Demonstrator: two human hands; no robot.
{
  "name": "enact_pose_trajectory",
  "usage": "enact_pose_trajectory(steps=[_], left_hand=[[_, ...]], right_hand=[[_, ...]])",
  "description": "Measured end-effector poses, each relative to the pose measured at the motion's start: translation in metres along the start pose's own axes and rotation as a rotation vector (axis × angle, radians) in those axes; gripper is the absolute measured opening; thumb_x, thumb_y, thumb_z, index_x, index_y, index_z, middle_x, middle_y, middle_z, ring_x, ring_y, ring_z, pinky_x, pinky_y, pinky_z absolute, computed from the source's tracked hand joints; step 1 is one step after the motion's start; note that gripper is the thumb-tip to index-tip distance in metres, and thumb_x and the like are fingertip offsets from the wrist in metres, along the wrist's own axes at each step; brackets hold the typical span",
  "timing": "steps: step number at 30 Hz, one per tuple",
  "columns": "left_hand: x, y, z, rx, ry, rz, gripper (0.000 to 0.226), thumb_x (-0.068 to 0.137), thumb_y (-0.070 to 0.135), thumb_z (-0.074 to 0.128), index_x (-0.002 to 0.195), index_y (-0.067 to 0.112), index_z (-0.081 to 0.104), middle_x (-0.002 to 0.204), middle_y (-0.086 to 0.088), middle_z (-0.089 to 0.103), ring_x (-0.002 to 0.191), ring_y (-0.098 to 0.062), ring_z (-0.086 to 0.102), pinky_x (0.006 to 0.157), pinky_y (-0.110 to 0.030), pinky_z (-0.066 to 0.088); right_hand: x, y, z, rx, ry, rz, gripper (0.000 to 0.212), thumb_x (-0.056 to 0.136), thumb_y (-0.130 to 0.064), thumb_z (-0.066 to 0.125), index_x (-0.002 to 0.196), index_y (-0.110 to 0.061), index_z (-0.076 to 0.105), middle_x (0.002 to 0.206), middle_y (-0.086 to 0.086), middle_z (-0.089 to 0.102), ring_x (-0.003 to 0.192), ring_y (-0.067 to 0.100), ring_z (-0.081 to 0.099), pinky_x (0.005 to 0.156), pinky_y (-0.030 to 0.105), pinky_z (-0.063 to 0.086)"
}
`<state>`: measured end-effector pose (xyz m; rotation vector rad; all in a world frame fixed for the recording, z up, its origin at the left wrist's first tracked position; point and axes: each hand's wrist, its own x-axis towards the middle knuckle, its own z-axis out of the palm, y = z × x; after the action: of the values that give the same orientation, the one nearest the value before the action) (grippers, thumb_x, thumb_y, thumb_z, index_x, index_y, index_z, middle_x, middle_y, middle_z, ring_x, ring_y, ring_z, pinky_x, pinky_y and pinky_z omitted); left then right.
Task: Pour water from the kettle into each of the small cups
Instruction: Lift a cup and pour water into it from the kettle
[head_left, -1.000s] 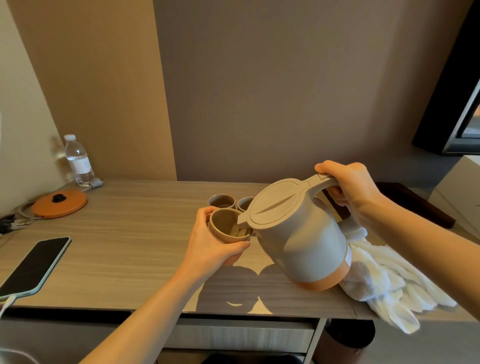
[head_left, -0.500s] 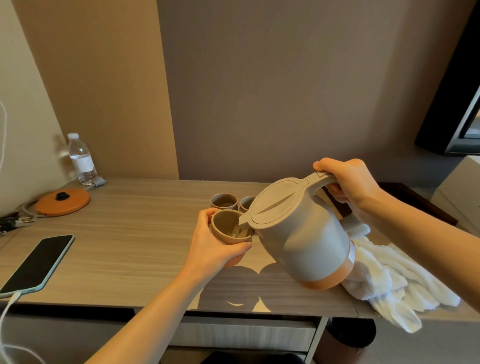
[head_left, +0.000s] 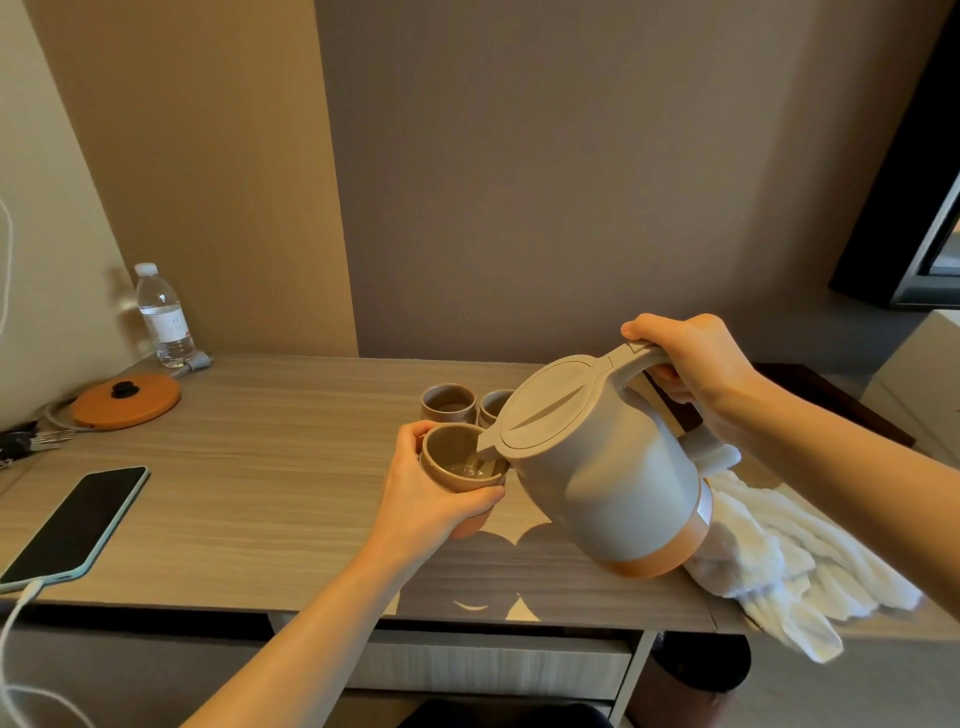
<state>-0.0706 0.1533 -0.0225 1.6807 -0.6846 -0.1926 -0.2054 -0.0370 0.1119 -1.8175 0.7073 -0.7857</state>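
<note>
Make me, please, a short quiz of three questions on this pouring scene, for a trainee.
1. True or false: the right hand holds the kettle tilted, with its spout over a cup.
2. What does the left hand grip? A) the kettle B) that cup C) nothing
3. Fill in: ___ more cups stand on the desk behind it.
Key: 1 true; 2 B; 3 two.
</note>
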Motion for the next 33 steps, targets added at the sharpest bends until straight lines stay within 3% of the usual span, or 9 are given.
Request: enact_pose_trajectory(steps=[13,26,33], left_hand=[[-0.0029,-0.0026,0.0005,-0.044,-0.003,-0.029,0.086,0.055,0.023,0.095,0.12,0.034,0.04,0.11,0.02,0.055,0.104,-0.005,0.055,0.072,-0.014,0.046],[-0.0045,-0.0059,0.0015,-0.076,0.001,-0.038,0.085,0.056,0.022,0.095,0.12,0.035,0.04,0.111,0.019,0.056,0.104,-0.006,0.056,0.072,-0.015,0.048],[-0.0057,-0.0053,0.0022,-0.08,0.001,-0.04,0.085,0.058,0.022,0.094,0.121,0.035,0.039,0.109,0.022,0.054,0.102,-0.005,0.055,0.07,-0.013,0.046]], right_hand=[[0.0005,-0.003,0.0025,-0.024,-0.004,0.018,0.04,0.08,-0.027,0.063,0.048,-0.012,0.045,0.041,-0.001,0.038,0.048,0.016,0.034,0.053,0.028,0.032],[0.0012,-0.0039,0.004,-0.033,-0.002,0.016,0.045,0.081,-0.026,0.063,0.044,-0.014,0.041,0.036,-0.005,0.035,0.036,0.01,0.032,0.047,0.024,0.03],[0.0021,-0.0036,0.0049,-0.048,0.01,0.013,0.043,0.081,-0.028,0.063,0.046,-0.013,0.043,0.039,-0.002,0.038,0.045,0.014,0.035,0.052,0.027,0.033]])
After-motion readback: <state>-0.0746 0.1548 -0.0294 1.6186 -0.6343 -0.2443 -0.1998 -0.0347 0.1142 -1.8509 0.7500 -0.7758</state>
